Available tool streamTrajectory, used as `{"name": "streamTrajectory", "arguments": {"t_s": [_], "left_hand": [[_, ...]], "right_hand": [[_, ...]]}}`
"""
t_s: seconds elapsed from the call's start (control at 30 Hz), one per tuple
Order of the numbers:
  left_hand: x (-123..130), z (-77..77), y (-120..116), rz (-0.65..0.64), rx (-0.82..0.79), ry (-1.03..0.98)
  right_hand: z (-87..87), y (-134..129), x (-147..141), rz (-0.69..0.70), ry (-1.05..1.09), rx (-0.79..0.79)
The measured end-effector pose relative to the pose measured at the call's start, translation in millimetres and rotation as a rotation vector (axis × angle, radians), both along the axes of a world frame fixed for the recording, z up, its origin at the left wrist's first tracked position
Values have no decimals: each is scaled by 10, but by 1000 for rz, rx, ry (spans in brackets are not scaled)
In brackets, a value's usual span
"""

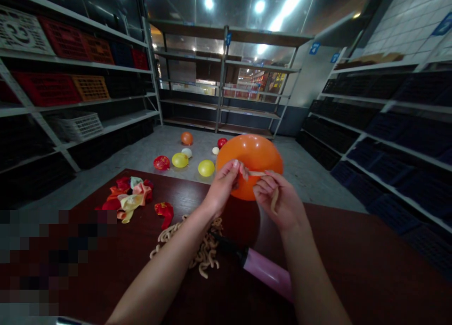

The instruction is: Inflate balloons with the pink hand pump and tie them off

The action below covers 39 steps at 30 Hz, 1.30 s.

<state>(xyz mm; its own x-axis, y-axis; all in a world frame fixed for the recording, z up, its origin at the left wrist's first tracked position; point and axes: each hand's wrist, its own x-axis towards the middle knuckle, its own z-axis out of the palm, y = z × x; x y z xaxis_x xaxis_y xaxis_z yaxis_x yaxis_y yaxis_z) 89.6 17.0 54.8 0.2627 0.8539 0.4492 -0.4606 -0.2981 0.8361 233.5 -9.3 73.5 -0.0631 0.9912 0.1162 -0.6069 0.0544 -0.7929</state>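
Note:
A large inflated orange balloon [261,150] is held up over the far table edge, just beyond my hands. My left hand [228,179] is closed in a pinch by the balloon, where its neck seems to be; the fingers hide the neck. A thin beige band [257,174] stretches taut from there to my right hand [280,198]. The right fingers are curled closed on it, and its loose end hangs over the palm. Below my hands, a pile of curled beige bands [206,252] lies beside a balloon pump [266,271] with a pink barrel and black nozzle.
Uninflated balloons [132,195] lie heaped at the table's left, with a red one [165,214] nearby. On the floor beyond rest several inflated balloons, including a yellow balloon [206,168]. Shelving with crates [58,87] stands left; more racks [222,70] stand behind and right.

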Motion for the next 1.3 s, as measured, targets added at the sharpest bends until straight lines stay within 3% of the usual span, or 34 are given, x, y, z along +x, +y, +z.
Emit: {"name": "streamTrajectory", "arguments": {"t_s": [0.17, 0.23, 0.37, 0.6, 0.73, 1.03, 1.3], "left_hand": [[-40, -48, -36, 504, 500, 655], [-58, -41, -58, 533, 634, 808], [-92, -18, -51, 436, 789, 839], [-158, -53, 44, 420, 597, 717], [-163, -58, 57, 348, 465, 566], [-175, -27, 67, 223, 336, 384], [-198, -37, 106, 233, 285, 348]], "right_hand": [[-73, -15, -179, -80, -134, -18], [-62, -26, -196, -120, -153, -21], [-24, -53, -155, -167, -276, 82], [-39, -72, -107, -132, -465, 142], [-57, -34, -72, -208, -522, 138], [-115, 46, 25, -226, -676, 209], [-148, 9, -46, -225, -982, 392]]}}
